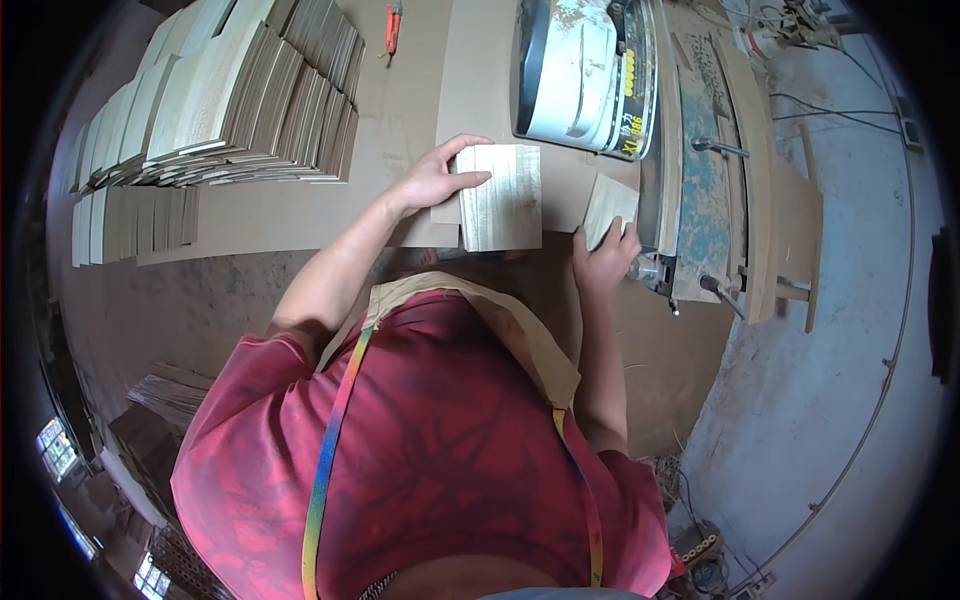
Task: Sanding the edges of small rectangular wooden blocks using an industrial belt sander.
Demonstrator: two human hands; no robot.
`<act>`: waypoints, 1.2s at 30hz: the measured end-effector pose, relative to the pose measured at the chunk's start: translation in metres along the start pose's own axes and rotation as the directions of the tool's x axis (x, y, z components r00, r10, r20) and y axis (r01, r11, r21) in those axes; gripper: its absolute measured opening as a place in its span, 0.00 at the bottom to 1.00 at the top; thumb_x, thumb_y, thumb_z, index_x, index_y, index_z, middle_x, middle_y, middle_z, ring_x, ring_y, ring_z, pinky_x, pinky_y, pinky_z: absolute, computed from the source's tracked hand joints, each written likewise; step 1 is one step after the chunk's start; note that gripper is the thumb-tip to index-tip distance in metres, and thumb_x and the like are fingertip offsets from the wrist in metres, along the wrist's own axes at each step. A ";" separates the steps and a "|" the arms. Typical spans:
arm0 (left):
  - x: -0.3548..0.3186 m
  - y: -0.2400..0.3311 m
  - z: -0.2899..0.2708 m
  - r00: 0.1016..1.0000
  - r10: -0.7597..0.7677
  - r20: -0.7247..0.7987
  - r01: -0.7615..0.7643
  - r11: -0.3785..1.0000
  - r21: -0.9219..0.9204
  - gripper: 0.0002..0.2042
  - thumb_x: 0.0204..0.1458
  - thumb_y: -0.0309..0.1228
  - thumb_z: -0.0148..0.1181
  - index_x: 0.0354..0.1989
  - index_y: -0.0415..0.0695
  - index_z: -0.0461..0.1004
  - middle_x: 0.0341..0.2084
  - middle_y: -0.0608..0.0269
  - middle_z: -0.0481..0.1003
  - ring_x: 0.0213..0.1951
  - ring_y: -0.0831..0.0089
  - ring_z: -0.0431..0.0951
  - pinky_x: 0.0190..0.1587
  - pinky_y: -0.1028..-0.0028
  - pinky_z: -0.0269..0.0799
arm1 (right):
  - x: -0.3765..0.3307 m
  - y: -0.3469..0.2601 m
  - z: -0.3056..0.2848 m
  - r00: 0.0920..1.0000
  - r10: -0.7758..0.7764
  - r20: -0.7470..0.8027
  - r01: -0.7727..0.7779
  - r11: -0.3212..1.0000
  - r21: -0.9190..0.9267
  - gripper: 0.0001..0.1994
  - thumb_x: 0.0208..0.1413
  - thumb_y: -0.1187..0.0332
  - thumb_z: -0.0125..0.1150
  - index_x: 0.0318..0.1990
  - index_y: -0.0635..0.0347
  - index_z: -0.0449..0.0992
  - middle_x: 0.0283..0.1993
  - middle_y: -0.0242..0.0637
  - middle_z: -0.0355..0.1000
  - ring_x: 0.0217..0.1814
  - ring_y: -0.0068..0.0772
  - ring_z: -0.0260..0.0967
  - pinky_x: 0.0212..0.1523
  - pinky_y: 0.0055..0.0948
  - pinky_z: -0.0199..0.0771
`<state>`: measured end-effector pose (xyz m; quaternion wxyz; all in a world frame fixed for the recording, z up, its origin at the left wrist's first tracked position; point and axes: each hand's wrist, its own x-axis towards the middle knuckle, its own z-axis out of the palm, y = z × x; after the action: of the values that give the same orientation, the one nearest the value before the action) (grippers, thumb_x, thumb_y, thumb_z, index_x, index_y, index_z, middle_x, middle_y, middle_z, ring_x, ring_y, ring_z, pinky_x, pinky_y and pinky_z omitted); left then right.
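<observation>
A small stack of pale wooden boards (512, 200) lies at the front edge of the cardboard-covered table. My left hand (437, 180) grips this stack at its left side, thumb over the top face and fingers along the far edge. To the right, a single wooden board (608, 207) lies tilted between the stack and the machine. My right hand (606, 256) holds that board by its near end, with the thumb on its left and fingers on its right.
Tall rows of stacked boards (250, 95) fill the table's left side. Red-handled pliers (393, 28) lie at the far middle. A white bucket (575, 70) on its side stands behind my hands. A machine with a worn blue bed (705, 170) and protruding handles borders the right.
</observation>
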<state>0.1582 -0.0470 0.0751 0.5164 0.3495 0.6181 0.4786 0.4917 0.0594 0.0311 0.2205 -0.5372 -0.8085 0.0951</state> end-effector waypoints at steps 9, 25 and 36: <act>0.010 0.002 0.027 0.974 -0.102 -0.204 0.095 0.995 -0.045 0.20 0.64 0.34 0.73 0.62 0.48 0.78 0.48 0.57 0.81 0.49 0.73 0.81 0.52 0.70 0.79 | 0.085 -0.005 0.072 0.973 -0.108 -0.204 0.106 0.994 -0.017 0.24 0.66 0.67 0.67 0.64 0.74 0.76 0.65 0.63 0.72 0.71 0.68 0.66 0.69 0.56 0.73; 0.009 0.023 0.025 0.965 -0.237 -0.116 0.189 0.927 -0.324 0.35 0.78 0.61 0.34 0.67 0.44 0.76 0.54 0.57 0.80 0.51 0.71 0.78 0.56 0.66 0.74 | 0.001 -0.141 -0.006 0.906 -0.416 -0.073 0.405 0.806 0.431 0.28 0.54 0.65 0.79 0.61 0.64 0.79 0.72 0.55 0.67 0.68 0.61 0.67 0.67 0.53 0.73; 0.003 0.000 0.006 0.993 -0.109 0.051 0.121 0.891 -0.437 0.34 0.78 0.59 0.36 0.69 0.44 0.76 0.57 0.57 0.79 0.51 0.75 0.78 0.55 0.68 0.75 | 0.001 -0.130 -0.028 0.914 -0.404 -0.040 0.355 0.745 0.564 0.26 0.52 0.71 0.78 0.60 0.63 0.82 0.70 0.49 0.70 0.68 0.57 0.69 0.68 0.49 0.74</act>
<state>0.1631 -0.0424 0.0741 0.6170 0.1929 0.5073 0.5698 0.3969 0.0052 0.1065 0.3485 -0.2683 -0.8452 0.3037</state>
